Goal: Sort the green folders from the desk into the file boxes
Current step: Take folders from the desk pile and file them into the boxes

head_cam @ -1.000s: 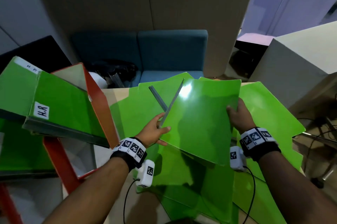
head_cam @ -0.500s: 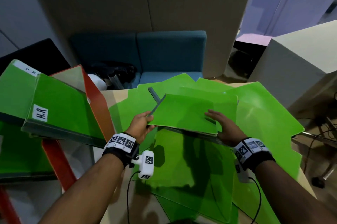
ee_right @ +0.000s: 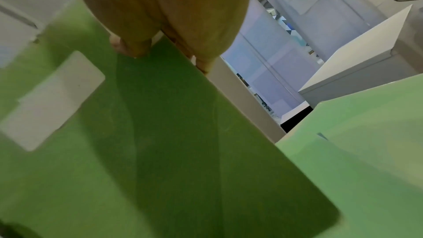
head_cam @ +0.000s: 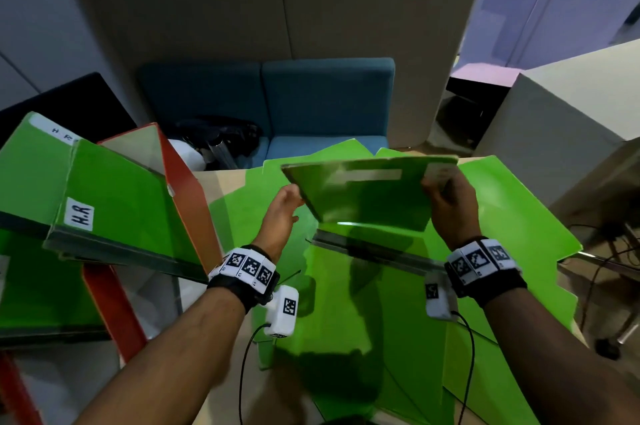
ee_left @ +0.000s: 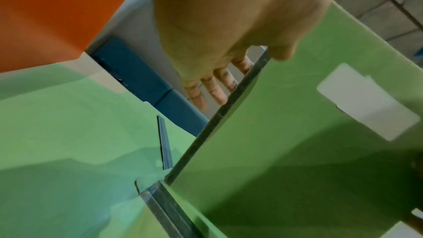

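Observation:
I hold one green folder (head_cam: 367, 196) upright above the desk, its face with a blank white label (head_cam: 363, 177) turned towards me. My left hand (head_cam: 289, 203) pinches its left spine edge, thumb on the near face and fingers (ee_left: 213, 90) behind. My right hand (head_cam: 443, 189) grips the upper right edge. In the left wrist view the folder (ee_left: 297, 151) fills the right side; in the right wrist view the folder (ee_right: 160, 142) fills the lower left. Several more green folders (head_cam: 346, 303) lie spread on the desk (head_cam: 225, 182). At the left, an orange file box (head_cam: 183, 189) holds green folders marked H.R (head_cam: 117, 203).
A second orange box edge (head_cam: 114, 307) lies lower left with more green folders. Behind the desk stand a blue sofa (head_cam: 329, 102) with dark items on it and a beige partition. A white cabinet (head_cam: 571, 119) is at the right, and cables hang beside the desk's right edge.
The folder, held low and nearly flat half a second ago, has been lifted and flipped, so its labelled face shows. My right hand moved from its top surface to its upper right edge.

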